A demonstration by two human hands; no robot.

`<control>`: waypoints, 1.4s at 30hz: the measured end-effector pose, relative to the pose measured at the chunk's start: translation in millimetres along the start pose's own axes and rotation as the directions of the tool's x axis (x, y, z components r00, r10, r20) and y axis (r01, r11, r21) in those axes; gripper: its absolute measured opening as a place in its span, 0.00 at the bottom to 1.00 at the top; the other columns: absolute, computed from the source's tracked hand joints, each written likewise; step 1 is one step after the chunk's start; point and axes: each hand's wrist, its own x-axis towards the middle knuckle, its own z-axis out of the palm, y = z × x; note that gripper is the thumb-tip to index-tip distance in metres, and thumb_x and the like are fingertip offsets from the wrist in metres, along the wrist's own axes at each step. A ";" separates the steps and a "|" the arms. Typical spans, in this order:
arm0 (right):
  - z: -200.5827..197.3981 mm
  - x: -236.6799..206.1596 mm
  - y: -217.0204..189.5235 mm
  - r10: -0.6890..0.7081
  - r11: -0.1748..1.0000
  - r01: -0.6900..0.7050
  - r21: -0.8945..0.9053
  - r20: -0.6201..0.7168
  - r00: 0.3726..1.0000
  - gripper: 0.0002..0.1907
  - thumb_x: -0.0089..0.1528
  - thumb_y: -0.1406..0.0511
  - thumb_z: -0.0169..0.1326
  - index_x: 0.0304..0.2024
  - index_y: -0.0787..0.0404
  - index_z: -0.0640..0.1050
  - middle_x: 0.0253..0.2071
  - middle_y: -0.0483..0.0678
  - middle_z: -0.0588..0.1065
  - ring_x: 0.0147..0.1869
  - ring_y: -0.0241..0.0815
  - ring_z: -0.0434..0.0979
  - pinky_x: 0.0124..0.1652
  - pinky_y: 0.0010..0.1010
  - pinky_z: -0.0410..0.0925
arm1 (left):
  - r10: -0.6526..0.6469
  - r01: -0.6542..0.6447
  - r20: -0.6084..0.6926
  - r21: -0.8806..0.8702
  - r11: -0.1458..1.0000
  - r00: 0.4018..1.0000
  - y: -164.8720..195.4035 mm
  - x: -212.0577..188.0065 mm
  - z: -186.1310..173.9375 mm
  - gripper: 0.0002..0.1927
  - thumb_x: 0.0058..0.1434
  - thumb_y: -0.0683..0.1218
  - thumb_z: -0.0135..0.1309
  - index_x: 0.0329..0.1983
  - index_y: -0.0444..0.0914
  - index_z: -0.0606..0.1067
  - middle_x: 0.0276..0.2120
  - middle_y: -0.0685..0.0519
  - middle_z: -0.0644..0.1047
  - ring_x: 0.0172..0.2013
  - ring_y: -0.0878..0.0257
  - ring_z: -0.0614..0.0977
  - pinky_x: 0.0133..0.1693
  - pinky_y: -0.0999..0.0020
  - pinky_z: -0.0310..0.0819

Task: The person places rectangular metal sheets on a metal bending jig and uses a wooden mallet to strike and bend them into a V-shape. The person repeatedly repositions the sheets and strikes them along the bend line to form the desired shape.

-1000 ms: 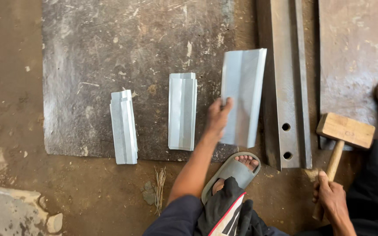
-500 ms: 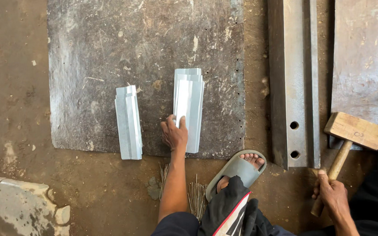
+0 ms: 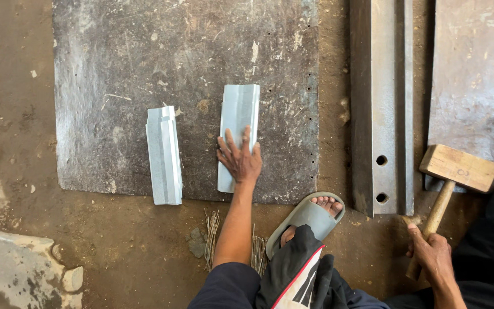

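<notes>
The person's left hand (image 3: 240, 159) is lying flat and released, fingers spread, on the lower half of a bent metal sheet piece (image 3: 238, 123) — pressing on it rather than gripping it. That piece is resting on a dark worn floor plate (image 3: 115, 68), its long axis running away from the person, almost straight up the view with a slight lean to the right at the far end. A second folded metal piece (image 3: 164, 154) is lying just to its left, apart from it and nearly parallel, its near end overhanging the plate's edge. The right hand (image 3: 430, 254) is clenched around the handle of a wooden mallet (image 3: 457, 169), whose head is resting beside a long steel bar (image 3: 381, 86). A foot in a grey sandal (image 3: 307, 217) is sitting between the two hands.
</notes>
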 end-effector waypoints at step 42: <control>-79.7 -74.6 -56.6 -0.419 0.478 0.202 0.855 0.020 0.908 0.24 0.72 0.54 0.48 0.38 0.69 0.81 0.29 0.54 0.78 0.30 0.44 0.79 0.33 0.34 0.73 | 0.900 0.474 0.424 -0.816 0.331 0.101 82.6 -211.6 -249.7 0.32 0.75 0.60 0.50 0.58 0.25 0.75 0.41 0.48 0.79 0.34 0.66 0.76 0.39 0.75 0.68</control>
